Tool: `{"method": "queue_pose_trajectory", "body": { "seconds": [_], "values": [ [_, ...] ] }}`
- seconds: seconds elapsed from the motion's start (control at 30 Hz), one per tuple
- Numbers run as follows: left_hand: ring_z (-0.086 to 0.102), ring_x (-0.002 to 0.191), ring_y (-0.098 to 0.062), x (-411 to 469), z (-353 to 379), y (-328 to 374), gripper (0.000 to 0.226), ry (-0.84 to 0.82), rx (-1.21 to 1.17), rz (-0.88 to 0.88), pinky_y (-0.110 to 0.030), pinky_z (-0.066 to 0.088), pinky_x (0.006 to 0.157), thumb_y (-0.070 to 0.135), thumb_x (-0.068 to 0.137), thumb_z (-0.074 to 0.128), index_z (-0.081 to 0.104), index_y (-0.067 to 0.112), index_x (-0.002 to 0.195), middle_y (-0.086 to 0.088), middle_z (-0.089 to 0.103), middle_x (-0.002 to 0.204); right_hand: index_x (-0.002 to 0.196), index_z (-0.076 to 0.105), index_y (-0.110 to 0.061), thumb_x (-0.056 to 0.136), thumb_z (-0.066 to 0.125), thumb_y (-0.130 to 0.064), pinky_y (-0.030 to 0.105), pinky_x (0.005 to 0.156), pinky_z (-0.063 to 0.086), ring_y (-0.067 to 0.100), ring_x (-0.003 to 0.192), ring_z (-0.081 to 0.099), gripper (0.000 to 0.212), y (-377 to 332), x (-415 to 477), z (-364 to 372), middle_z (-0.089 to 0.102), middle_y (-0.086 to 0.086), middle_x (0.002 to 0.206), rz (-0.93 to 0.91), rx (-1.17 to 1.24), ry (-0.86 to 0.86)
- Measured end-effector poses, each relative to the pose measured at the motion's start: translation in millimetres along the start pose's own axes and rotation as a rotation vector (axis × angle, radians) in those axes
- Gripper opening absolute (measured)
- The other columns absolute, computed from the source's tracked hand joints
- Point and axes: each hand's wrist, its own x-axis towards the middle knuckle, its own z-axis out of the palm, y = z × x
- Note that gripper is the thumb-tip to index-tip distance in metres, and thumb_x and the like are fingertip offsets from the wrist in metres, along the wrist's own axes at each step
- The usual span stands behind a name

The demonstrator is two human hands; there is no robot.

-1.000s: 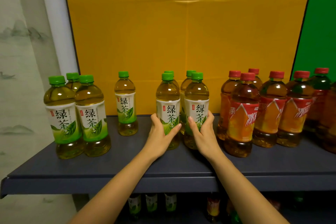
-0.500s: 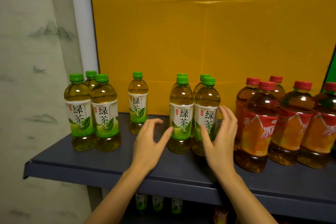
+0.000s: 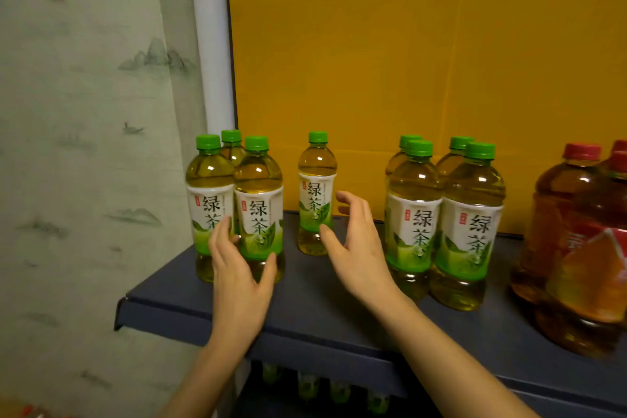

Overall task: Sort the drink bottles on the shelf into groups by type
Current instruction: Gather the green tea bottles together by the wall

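Green-capped green tea bottles stand on a dark blue shelf [image 3: 339,309]. Three form a cluster at the left end, its front bottle [image 3: 258,200] right behind my left hand [image 3: 239,282], whose spread fingers are at the bottle's lower part; contact is unclear. A single green tea bottle [image 3: 317,180] stands further back, and my right hand [image 3: 356,248] is open just to its right, fingers curved toward it. Several more green tea bottles [image 3: 441,207] stand in a group to the right. Red-capped iced tea bottles [image 3: 583,248] fill the right edge.
A yellow panel [image 3: 407,78] backs the shelf. A white post [image 3: 210,44] and a grey curtain with ink drawings [image 3: 84,146] are on the left. More bottles [image 3: 322,390] stand on a lower shelf.
Both hands left the middle pair of green tea bottles and moved left. The left hand now is at the left cluster, the right beside the single bottle. The view swung left.
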Motion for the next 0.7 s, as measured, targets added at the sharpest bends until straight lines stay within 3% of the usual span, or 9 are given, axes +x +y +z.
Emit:
{"method": "queue_pose_trajectory", "body": {
  "seconds": [0.17, 0.27, 0.43, 0.7],
  "values": [
    [0.033, 0.134, -0.027, 5.4, 0.7, -4.7, 0.081, -0.133, 0.004, -0.033, -0.042, 0.034, 0.108, 0.02, 0.082, 0.066, 0.016, 0.005, 0.143, -0.014, 0.031, 0.144, 0.145, 0.012, -0.006, 0.08, 0.07, -0.025, 0.041, 0.112, 0.027, 0.027, 0.139, 0.025, 0.09, 20.2, 48.0, 41.0, 0.023, 0.012, 0.15, 0.332, 0.018, -0.016],
    [0.023, 0.14, -0.023, 7.6, 1.1, -9.1, 0.087, -0.206, -0.023, -0.029, -0.035, 0.025, 0.114, 0.025, 0.082, 0.066, 0.009, 0.006, 0.145, -0.011, 0.025, 0.15, 0.145, 0.008, -0.012, 0.071, 0.077, -0.03, 0.047, 0.109, 0.032, 0.028, 0.136, 0.032, 0.103, 30.7, 57.1, 59.6, 0.029, 0.01, 0.149, 0.387, 0.043, -0.007],
    [0.025, 0.139, -0.024, 17.0, 3.5, -17.1, 0.087, -0.263, -0.05, -0.001, -0.031, 0.022, 0.113, 0.025, 0.082, 0.066, 0.01, 0.003, 0.144, -0.013, 0.027, 0.148, 0.136, 0.023, -0.013, 0.075, 0.074, -0.026, 0.046, 0.102, 0.039, 0.026, 0.126, 0.047, 0.08, 37.1, 56.4, 66.8, 0.049, 0.007, 0.135, 0.412, -0.012, 0.04],
    [0.044, 0.126, -0.027, 40.9, 15.4, -18.0, 0.076, -0.397, -0.095, 0.022, -0.031, 0.039, 0.099, 0.018, 0.081, 0.068, 0.018, -0.001, 0.135, -0.016, 0.041, 0.137, 0.136, 0.022, -0.013, 0.078, 0.072, -0.026, 0.042, 0.098, 0.044, 0.027, 0.123, 0.049, 0.078, 42.8, 41.6, 42.9, 0.05, 0.008, 0.134, 0.439, -0.091, 0.177]
  ]
}}
